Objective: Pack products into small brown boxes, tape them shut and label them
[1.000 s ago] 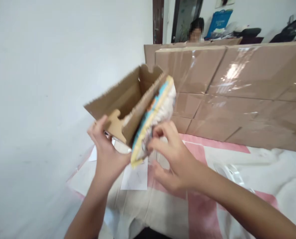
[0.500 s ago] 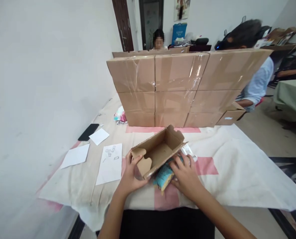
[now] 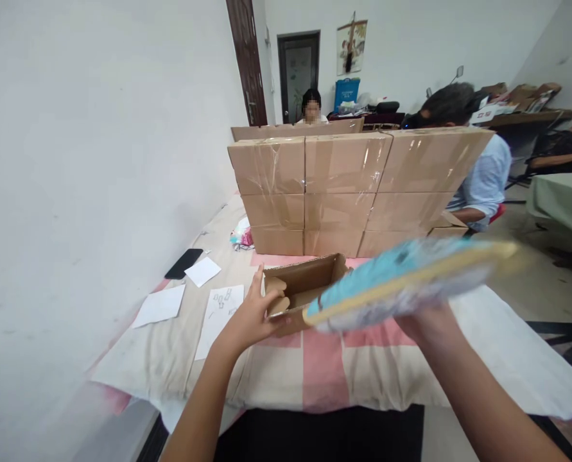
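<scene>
An open cardboard box point(image 3: 293, 323) rests on the bed-like cloth surface, its long opening facing up. My left hand point(image 3: 254, 314) grips its left end, thumb at the front and fingers by the inner flap. Raised above the cloth to the right is a flat blue-and-yellow packet point(image 3: 386, 276), smeared by motion. My right hand point(image 3: 425, 321) holds it from below, and most of its fingers are hidden behind it. The packet's left end overlaps the box's front right part in view; whether they touch I cannot tell.
A wall of taped cardboard boxes point(image 3: 341, 163) stands behind. On the left lie a black phone point(image 3: 183, 264), a blank paper point(image 3: 160, 305) and a sheet with drawings point(image 3: 221, 321). A person in a light blue shirt point(image 3: 488, 167) sits behind the boxes at right.
My right hand has lifted the packet from beside the box, up and to the right. The box now sits flatter on the cloth, still in my left hand. The camera has tilted up.
</scene>
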`<state>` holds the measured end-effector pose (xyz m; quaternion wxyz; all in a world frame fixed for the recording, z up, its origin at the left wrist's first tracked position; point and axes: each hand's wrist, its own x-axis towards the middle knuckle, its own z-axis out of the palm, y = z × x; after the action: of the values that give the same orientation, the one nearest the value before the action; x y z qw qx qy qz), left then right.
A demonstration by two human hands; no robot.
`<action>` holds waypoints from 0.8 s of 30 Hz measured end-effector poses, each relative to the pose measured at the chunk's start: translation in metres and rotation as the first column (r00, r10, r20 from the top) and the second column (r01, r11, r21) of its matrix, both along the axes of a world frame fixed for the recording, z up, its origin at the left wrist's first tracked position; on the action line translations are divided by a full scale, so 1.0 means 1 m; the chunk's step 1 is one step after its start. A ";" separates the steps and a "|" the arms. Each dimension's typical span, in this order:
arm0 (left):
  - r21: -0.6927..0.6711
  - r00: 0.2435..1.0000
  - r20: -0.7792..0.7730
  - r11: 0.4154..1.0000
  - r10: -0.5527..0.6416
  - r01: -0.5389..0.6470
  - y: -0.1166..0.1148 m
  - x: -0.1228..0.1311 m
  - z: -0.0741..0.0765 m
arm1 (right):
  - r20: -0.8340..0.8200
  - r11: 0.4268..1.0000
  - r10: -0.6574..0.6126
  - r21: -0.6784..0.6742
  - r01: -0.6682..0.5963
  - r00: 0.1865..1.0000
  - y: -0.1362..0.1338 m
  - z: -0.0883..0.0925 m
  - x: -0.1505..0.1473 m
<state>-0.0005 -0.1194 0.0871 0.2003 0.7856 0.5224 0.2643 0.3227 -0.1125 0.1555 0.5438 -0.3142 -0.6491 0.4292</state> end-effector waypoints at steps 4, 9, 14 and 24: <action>-0.010 0.994 0.107 1.000 -0.010 0.011 0.001 0.000 -0.007 | -0.041 0.996 0.080 0.048 -0.078 0.996 0.040 0.039 -0.023; 0.087 0.970 0.243 0.995 0.016 -0.039 -0.007 -0.006 -0.029 | 0.739 0.953 0.194 0.014 -0.302 0.645 0.056 0.038 -0.054; 0.062 0.930 0.365 0.995 0.047 -0.075 -0.010 -0.004 -0.041 | 0.995 0.953 0.069 -0.044 -0.301 0.073 0.049 0.004 -0.081; 0.130 0.891 0.447 0.979 0.081 -0.155 -0.020 0.000 -0.059 | 0.561 0.950 -0.312 0.203 0.238 0.767 0.025 -0.010 0.001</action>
<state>-0.0004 -0.1398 0.0284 0.2319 0.6860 0.4874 0.4880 0.3240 -0.0879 0.1453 0.3914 -0.4896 -0.7565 0.1869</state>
